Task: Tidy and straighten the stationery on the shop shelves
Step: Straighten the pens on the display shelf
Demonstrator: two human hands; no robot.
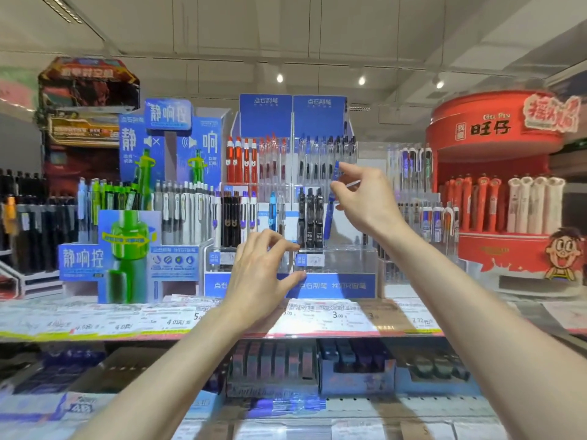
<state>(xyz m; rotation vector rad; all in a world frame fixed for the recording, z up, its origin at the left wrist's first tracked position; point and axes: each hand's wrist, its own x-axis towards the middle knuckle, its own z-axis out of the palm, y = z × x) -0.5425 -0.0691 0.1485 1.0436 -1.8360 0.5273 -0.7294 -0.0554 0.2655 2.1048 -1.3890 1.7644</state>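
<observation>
A clear tiered pen display (346, 258) with blue header cards stands in the middle of the upper shelf. My right hand (365, 198) is raised in front of it, fingertips pinching a blue pen (332, 198) that stands nearly upright beside three black pens (309, 217) in the lower right tier. My left hand (263, 274) hovers lower, in front of the display's base, fingers curled and apart, holding nothing. A light-blue pen (272, 211) stands alone in the tier to the left.
A blue and green pen stand (127, 249) sits at left, a red round pen stand (495, 192) at right. Price tags (336, 315) line the shelf edge. Boxes of stationery (355, 369) fill the shelf below.
</observation>
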